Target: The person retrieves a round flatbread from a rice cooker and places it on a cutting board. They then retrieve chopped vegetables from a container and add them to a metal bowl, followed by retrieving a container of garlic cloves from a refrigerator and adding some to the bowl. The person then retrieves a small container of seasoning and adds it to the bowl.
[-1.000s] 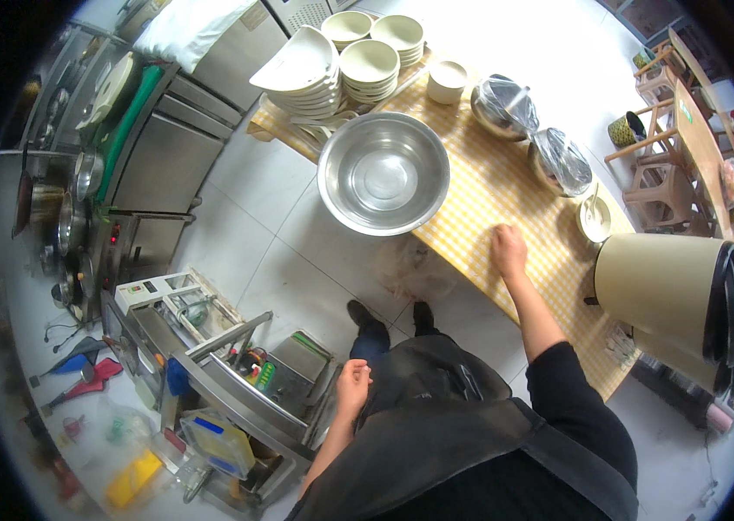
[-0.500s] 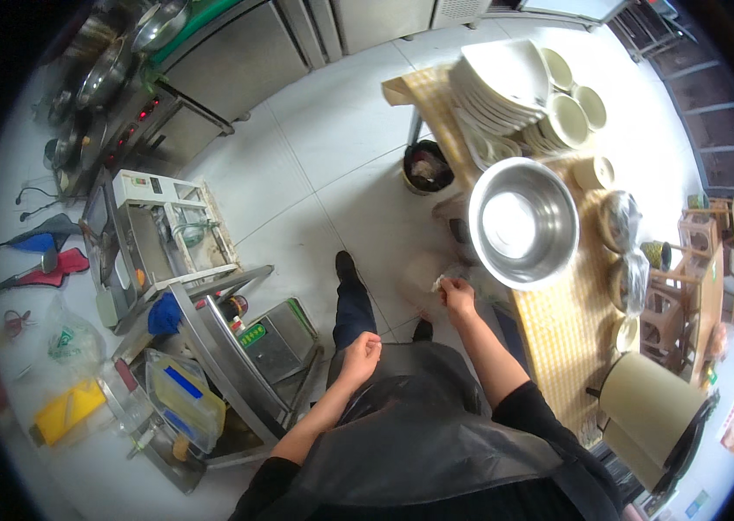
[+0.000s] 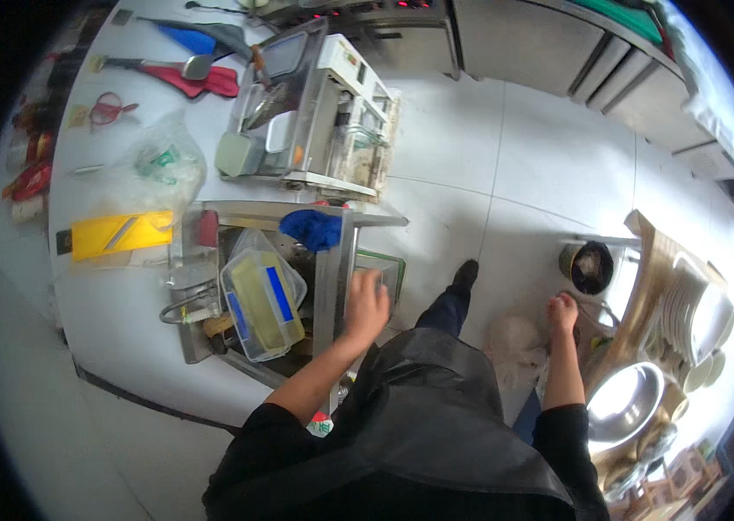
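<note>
My left hand [image 3: 368,306] hangs over the inner edge of the metal sink [image 3: 326,300], below a blue cloth [image 3: 310,229] draped there. Its fingers are loosely bent and a little apart, with nothing visible in them. In the sink, to the left of this hand, lies a clear plastic container [image 3: 263,306] with blue clips. My right hand [image 3: 562,313] is closed at the near side of the table, below a dark bin [image 3: 587,267] on the floor. Whatever its fingers hold is hidden.
At right, the wooden-edged table [image 3: 632,304] carries stacked white plates [image 3: 699,311] and a large steel bowl [image 3: 626,404]. A yellow slicer [image 3: 121,235] and a plastic bag [image 3: 158,169] lie at left. A metal-framed cart [image 3: 358,113] stands ahead on the tiled floor.
My view has turned left, bringing the sink closer to the middle and the table to the right edge. My left hand has loosened. The crumpled white piece in my right hand no longer shows.
</note>
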Motion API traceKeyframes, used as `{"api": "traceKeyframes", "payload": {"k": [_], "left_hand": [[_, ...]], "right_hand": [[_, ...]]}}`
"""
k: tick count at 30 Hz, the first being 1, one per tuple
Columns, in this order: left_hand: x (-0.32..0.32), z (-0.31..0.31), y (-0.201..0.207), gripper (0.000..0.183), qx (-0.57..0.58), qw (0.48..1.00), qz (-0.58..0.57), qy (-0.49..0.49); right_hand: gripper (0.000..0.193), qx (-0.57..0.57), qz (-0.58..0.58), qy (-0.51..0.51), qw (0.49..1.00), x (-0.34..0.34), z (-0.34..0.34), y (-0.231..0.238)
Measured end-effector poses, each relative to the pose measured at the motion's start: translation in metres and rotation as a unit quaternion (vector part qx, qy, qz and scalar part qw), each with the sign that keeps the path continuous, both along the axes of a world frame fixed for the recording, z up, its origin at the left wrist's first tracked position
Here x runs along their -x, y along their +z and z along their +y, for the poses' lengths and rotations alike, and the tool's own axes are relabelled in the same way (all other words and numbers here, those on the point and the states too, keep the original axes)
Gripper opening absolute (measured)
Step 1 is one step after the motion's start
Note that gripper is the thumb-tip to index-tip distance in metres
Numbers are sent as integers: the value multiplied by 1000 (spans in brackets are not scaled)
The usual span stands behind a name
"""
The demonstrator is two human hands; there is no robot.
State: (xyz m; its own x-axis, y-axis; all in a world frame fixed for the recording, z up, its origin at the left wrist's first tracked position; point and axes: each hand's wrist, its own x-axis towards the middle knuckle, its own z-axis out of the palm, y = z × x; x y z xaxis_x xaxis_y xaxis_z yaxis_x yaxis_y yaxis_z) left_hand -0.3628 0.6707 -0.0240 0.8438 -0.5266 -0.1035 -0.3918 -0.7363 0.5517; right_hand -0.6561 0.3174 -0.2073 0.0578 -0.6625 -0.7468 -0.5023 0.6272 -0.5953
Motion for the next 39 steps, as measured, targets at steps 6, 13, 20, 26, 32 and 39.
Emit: {"api": "traceKeyframes", "payload": {"k": [6, 13, 20, 26, 32, 39], "left_hand": [[-138, 16, -36, 68, -163, 955, -171, 181], [-100, 51, 21, 49, -73, 989, -102, 75], [151, -72, 88, 30, 70, 960, 113, -247], [369, -162, 125, 46, 30, 808, 350, -472], [494, -264, 130, 27, 103, 635, 326, -693], [642, -429, 33, 64, -100, 661, 630, -396]], "right_hand": [[40, -66, -57, 144, 986, -65, 68, 34], [34, 1, -206, 340, 917, -61, 123, 118], [78, -177, -415, 248, 857, 64, 168, 203], [69, -213, -529, -198, 797, 238, 197, 243], [39, 73, -449, -309, 835, 415, 201, 262], [59, 181, -202, -420, 866, 483, 204, 245]]}}
